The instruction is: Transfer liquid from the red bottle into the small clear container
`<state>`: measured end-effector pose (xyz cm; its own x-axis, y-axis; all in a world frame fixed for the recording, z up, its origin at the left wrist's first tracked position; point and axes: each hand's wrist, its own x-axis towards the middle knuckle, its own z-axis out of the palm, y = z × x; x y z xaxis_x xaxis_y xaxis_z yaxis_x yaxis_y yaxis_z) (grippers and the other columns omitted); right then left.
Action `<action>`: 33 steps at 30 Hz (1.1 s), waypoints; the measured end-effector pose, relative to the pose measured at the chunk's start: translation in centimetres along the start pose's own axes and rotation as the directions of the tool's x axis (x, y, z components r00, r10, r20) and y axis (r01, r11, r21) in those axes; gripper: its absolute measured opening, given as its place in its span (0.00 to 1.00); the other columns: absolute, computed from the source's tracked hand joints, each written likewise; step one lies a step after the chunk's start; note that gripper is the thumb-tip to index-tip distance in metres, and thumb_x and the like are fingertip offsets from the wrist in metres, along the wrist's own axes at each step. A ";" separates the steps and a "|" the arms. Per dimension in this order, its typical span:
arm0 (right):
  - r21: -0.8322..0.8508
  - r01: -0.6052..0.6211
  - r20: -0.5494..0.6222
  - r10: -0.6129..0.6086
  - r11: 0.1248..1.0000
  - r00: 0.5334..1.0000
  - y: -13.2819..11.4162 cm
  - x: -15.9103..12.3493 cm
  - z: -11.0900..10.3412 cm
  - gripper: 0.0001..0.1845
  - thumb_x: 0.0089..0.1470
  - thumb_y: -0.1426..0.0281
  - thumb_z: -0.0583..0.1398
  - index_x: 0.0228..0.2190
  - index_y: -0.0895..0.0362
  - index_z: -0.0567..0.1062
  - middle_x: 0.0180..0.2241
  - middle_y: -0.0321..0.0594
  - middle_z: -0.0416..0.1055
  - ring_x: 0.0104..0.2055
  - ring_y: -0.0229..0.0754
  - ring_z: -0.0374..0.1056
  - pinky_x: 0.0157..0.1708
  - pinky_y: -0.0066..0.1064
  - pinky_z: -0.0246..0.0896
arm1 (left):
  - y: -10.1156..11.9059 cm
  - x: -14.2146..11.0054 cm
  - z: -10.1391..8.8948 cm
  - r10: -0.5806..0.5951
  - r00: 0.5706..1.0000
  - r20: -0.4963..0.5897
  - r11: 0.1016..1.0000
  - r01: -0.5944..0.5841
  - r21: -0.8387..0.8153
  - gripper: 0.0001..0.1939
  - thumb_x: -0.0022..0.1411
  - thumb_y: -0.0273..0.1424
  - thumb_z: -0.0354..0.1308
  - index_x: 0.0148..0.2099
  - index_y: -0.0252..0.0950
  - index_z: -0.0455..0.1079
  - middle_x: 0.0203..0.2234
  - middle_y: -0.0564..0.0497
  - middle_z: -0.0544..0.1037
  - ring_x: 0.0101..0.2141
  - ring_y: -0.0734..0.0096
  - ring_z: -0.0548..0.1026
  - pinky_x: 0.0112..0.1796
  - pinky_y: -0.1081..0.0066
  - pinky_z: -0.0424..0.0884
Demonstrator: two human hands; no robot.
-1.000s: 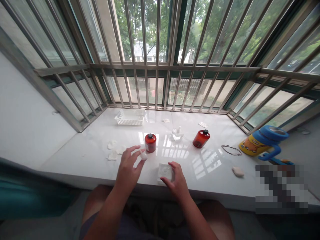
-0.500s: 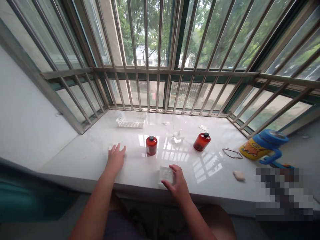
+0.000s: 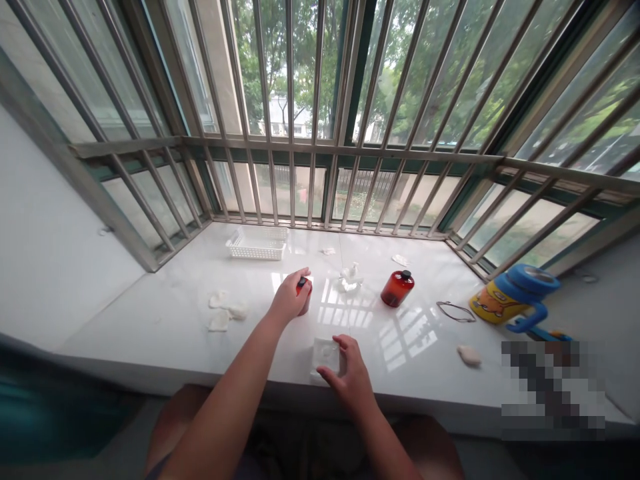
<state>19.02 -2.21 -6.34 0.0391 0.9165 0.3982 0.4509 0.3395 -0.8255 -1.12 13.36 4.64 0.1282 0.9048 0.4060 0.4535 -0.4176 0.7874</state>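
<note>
Just left of the white dish (image 3: 325,355), my L hand (image 3: 289,298) grips the red jar (image 3: 303,291); R hand (image 3: 351,375) pinches dish edge.

Basket (image 3: 257,244) at back left, bottle (image 3: 397,289) right of centre, mug (image 3: 509,299) (perhaps tipped) far right

Head view, down over windowsill (image 3: 165,320)
</note>
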 end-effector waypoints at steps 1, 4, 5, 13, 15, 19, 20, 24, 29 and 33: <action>0.006 0.000 0.001 0.000 1.000 1.000 -0.1 0.0 0.0 0.33 0.57 0.54 0.71 0.59 0.50 0.70 0.58 0.49 0.69 0.61 0.58 0.69 0.60 0.51 0.72 | -0.1 0.1 0.4 0.022 1.000 0.013 1.000 -0.022 -0.007 0.21 0.74 0.40 0.54 0.64 0.40 0.72 0.60 0.42 0.78 0.62 0.55 0.74 0.66 0.52 0.66; 0.023 0.000 0.001 0.000 1.000 1.000 -0.2 0.1 0.0 0.34 0.57 0.54 0.71 0.59 0.49 0.70 0.58 0.48 0.69 0.61 0.57 0.69 0.61 0.50 0.72 | -0.4 -0.5 0.8 0.023 1.000 -0.017 0.999 -0.024 -0.047 0.19 0.74 0.40 0.54 0.62 0.39 0.72 0.58 0.43 0.79 0.61 0.56 0.75 0.65 0.54 0.68; 0.028 0.000 0.001 0.000 1.000 1.000 -0.2 0.1 0.0 0.34 0.57 0.55 0.71 0.59 0.49 0.70 0.58 0.48 0.69 0.61 0.57 0.69 0.61 0.49 0.71 | -0.5 -1.0 0.6 0.007 0.999 -0.032 0.998 -0.009 -0.061 0.19 0.74 0.41 0.54 0.61 0.40 0.72 0.58 0.43 0.79 0.61 0.57 0.75 0.64 0.55 0.68; 0.037 -0.006 -0.007 0.006 0.999 1.000 -0.6 0.1 0.0 0.34 0.56 0.58 0.72 0.60 0.49 0.70 0.58 0.47 0.69 0.61 0.57 0.69 0.61 0.49 0.72 | -0.2 -5.3 -2.6 -0.067 0.997 -0.035 0.996 0.065 -0.057 0.17 0.73 0.44 0.57 0.56 0.42 0.76 0.57 0.45 0.80 0.58 0.56 0.78 0.61 0.57 0.71; 0.032 -0.004 -0.010 0.005 0.999 1.000 -0.6 0.1 0.0 0.34 0.56 0.59 0.72 0.60 0.49 0.70 0.58 0.47 0.69 0.61 0.57 0.69 0.61 0.49 0.72 | -0.3 -6.2 -3.0 -0.068 0.996 -0.055 0.996 0.065 -0.057 0.16 0.73 0.43 0.57 0.54 0.41 0.75 0.56 0.45 0.81 0.58 0.56 0.78 0.61 0.57 0.71; 0.026 0.010 -0.014 -0.009 1.000 1.000 -0.5 0.1 0.0 0.33 0.56 0.58 0.72 0.59 0.49 0.71 0.57 0.47 0.69 0.60 0.57 0.70 0.60 0.49 0.73 | -0.4 -7.0 -2.8 -0.112 0.986 -0.122 0.991 0.102 -0.088 0.14 0.70 0.44 0.60 0.51 0.41 0.73 0.56 0.43 0.81 0.56 0.55 0.79 0.59 0.54 0.73; 0.025 0.014 -0.016 -0.014 1.000 1.000 -0.5 0.1 0.0 0.33 0.55 0.58 0.72 0.59 0.49 0.71 0.57 0.48 0.70 0.60 0.57 0.70 0.60 0.49 0.73 | -0.4 -7.0 -2.7 -0.132 0.981 -0.143 0.987 0.117 -0.112 0.14 0.69 0.44 0.62 0.50 0.41 0.71 0.55 0.42 0.81 0.55 0.55 0.80 0.58 0.54 0.73; 0.024 0.010 -0.017 -0.010 1.000 1.000 -0.5 0.1 0.1 0.33 0.56 0.58 0.72 0.59 0.49 0.70 0.57 0.47 0.69 0.60 0.56 0.70 0.59 0.48 0.74 | -0.3 -6.8 -2.1 -0.182 0.966 -0.182 0.961 0.136 -0.241 0.20 0.65 0.43 0.67 0.50 0.42 0.63 0.52 0.42 0.83 0.52 0.57 0.82 0.56 0.53 0.75; 0.028 0.011 -0.009 -0.011 1.000 1.000 -0.5 0.1 0.0 0.33 0.57 0.57 0.71 0.59 0.49 0.70 0.57 0.48 0.69 0.60 0.57 0.70 0.59 0.49 0.73 | 0.0 -6.8 -2.3 -0.198 0.971 -0.138 0.968 0.171 -0.181 0.21 0.65 0.44 0.67 0.55 0.42 0.71 0.54 0.44 0.82 0.55 0.56 0.80 0.60 0.53 0.72; 0.025 0.011 -0.001 -0.010 1.000 1.000 -0.3 0.1 0.0 0.33 0.57 0.57 0.71 0.59 0.49 0.69 0.58 0.48 0.68 0.60 0.57 0.69 0.59 0.49 0.73 | 0.2 -6.9 -2.1 -0.225 0.962 -0.154 0.953 0.184 -0.240 0.18 0.64 0.43 0.68 0.50 0.41 0.68 0.54 0.43 0.82 0.53 0.57 0.81 0.56 0.54 0.75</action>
<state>18.93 -2.24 -6.06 0.0356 0.9125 0.4074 0.4285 0.3543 -0.8311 -3.81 6.88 2.99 -0.1142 0.9517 0.2851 0.2447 -0.2512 0.9365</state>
